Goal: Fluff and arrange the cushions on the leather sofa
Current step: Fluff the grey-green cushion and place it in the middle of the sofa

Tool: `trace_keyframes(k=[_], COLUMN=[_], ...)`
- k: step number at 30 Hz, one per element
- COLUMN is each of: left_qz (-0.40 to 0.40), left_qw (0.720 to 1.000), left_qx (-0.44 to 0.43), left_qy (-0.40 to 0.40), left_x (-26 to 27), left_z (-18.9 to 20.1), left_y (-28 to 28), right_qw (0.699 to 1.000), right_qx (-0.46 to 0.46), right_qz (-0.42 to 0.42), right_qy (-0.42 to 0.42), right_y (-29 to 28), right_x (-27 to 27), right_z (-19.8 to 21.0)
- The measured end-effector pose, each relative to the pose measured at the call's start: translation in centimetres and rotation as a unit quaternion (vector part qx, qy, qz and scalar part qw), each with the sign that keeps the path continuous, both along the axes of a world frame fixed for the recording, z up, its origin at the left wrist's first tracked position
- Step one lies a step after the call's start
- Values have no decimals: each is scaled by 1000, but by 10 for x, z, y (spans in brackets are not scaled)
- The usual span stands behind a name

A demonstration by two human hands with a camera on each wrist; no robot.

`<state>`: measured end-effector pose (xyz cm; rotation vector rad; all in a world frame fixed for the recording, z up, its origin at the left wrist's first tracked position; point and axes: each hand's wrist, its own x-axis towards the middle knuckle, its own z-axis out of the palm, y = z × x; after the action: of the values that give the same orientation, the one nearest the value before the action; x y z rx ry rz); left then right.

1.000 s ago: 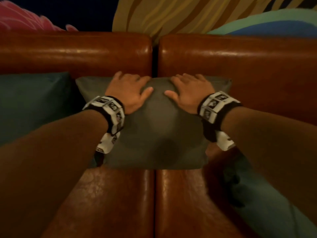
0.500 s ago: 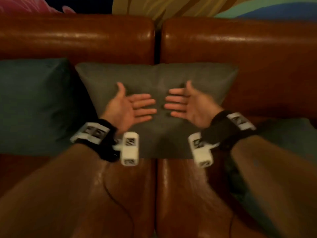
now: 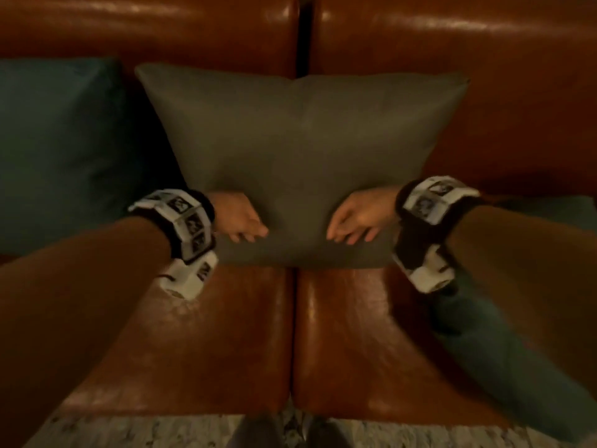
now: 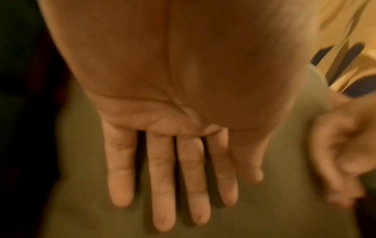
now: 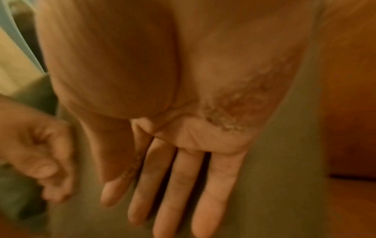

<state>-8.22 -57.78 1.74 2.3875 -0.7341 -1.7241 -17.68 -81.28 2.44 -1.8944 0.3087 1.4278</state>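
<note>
The grey cushion (image 3: 297,156) leans upright against the sofa (image 3: 452,92) back, straddling the seat gap; the left hand (image 3: 237,219) and right hand (image 3: 361,218) lie flat-fingered on its lower face, gripping nothing; an uneven push could tip it sideways onto the green cushion (image 3: 58,150)

A living room in a home, in dim warm light.

We look down at a brown leather sofa (image 3: 210,334) with two seat pads and two back pads, its surface shiny and a little cracked. Soft cushions lean on the backrest: a grey-green cushion (image 3: 297,150) at the middle seam and a dark teal cushion (image 3: 55,140) just beside it on the left. Another teal cushion (image 3: 504,360) lies at the right side. Below the sofa edge we see a pale speckled floor (image 3: 161,431), maybe a carpet; we cannot tell.
</note>
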Motion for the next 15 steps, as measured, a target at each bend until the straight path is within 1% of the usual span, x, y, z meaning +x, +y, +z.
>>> trace_keyframes(k=[1,2,3,4,5,6,7,8,9,10,11,12,13,14,15], left_qz=[-37,-87,-117,-132,-167,-188,-191,-176,-157,-147,-147,-137,-133,-142,-157], left_qw=[997,983,964,950,943,952,965,979,987,988,989,991,990,987,983], left_qx=[34,83,125,158,164,142,100,58,36,22,10,-5,-6,4,23], left_qy=[-59,-136,-205,-234,-235,-197,-150,-80,-7,37,33,2,-42,-74,-91], left_x=[15,27,34,30,20,1,-20,-43,-62,-77,-85,-88,-86,-76,-64], left_z=[2,3,1,3,3,3,-1,-6,-14,-25,-35,-48,-68,-84,-101], left_y=[17,39,59,72,76,73,63,45,27,8,-8,-15,-15,-10,6], right_qw=[999,997,990,970,948,934,932,948,962,968,969,969,969,969,969], right_qx=[-24,-62,-122,-203,-253,-252,-209,-144,-85,-50,-33,-30,-48,-73,-89], right_qz=[-22,-28,15,85,156,218,264,254,238,231,238,236,231,225,221], right_qy=[-4,-25,-65,-103,-117,-130,-134,-123,-104,-83,-61,-62,-71,-69,-69], right_y=[-23,-44,-65,-79,-81,-71,-52,-27,5,35,58,71,74,64,50], right_x=[-5,-14,-23,-31,-37,-43,-50,-55,-57,-57,-55,-52,-47,-42,-39], right_z=[4,11,18,24,30,29,23,11,1,-10,-23,-38,-52,-66,-74])
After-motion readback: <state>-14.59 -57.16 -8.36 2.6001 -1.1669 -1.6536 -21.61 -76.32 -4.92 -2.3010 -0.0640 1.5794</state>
